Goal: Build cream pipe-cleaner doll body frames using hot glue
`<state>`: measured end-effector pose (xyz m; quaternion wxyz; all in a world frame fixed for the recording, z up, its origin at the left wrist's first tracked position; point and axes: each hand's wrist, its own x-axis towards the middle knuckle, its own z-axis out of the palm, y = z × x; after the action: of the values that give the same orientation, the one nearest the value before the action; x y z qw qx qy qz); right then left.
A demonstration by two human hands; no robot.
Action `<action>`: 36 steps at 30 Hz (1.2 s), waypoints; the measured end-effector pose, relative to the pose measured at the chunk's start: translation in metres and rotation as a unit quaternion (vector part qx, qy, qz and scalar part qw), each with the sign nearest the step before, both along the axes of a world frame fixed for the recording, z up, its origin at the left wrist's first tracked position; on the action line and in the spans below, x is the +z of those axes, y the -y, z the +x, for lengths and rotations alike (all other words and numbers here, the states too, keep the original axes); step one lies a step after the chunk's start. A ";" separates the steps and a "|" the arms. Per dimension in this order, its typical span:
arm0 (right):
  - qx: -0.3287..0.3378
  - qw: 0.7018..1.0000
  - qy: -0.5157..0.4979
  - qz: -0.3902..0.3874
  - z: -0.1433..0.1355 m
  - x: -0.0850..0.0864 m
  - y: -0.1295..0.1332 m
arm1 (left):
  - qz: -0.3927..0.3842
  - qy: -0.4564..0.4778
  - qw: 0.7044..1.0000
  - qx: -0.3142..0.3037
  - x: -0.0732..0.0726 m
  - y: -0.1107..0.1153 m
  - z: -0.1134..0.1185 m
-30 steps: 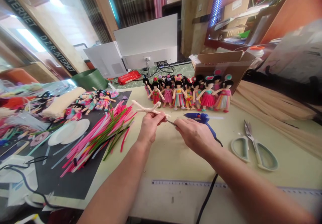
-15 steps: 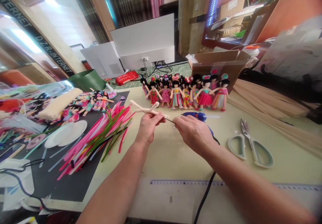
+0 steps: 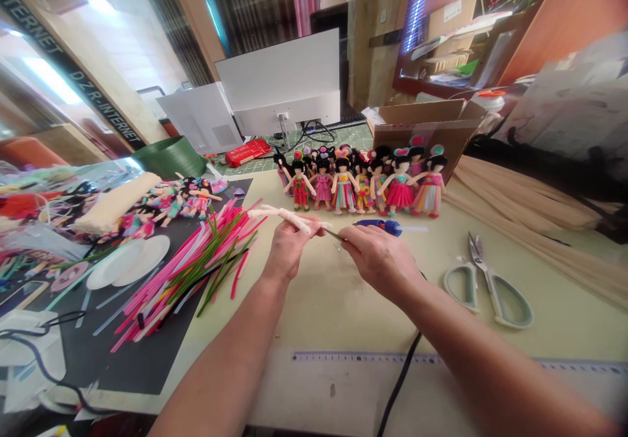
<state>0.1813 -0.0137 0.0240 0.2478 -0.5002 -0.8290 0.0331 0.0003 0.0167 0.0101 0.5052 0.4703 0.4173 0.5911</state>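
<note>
My left hand (image 3: 287,248) is closed around a cream pipe-cleaner doll body (image 3: 282,214), whose limbs stretch out to the left. My right hand (image 3: 380,254) pinches a thin metal tool (image 3: 334,235), its tip at the doll body's end by my left fingertips. Most of that tool is hidden in the right fingers, so its exact kind is unclear. Just behind the right hand lies a blue glue gun (image 3: 385,227). Finished pipe-cleaner dolls (image 3: 346,185) in bright dresses stand in a row beyond both hands.
Pink and green pipe cleaners (image 3: 196,263) lie in a heap at left, beside white plates (image 3: 142,260). Scissors (image 3: 490,283) rest at right, near a bundle of tan strands (image 3: 520,214). A ruler (image 3: 363,358) runs along the front, crossed by a black cable (image 3: 401,381). An open carton (image 3: 426,123) stands behind.
The doll body has turned in my left hand; its crossed limbs now lie lower and point more to the left. The metal tool stays at its end, and both hands have barely shifted.
</note>
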 end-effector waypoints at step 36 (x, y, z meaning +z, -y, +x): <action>0.004 0.981 -0.164 -0.108 0.003 0.006 -0.002 | 0.053 -0.013 0.998 -0.033 0.004 0.006 0.002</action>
<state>0.1840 -0.0118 0.0302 0.3249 -0.5086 -0.7706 0.2048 0.0023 0.0107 0.0142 0.4932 0.5178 0.3759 0.5893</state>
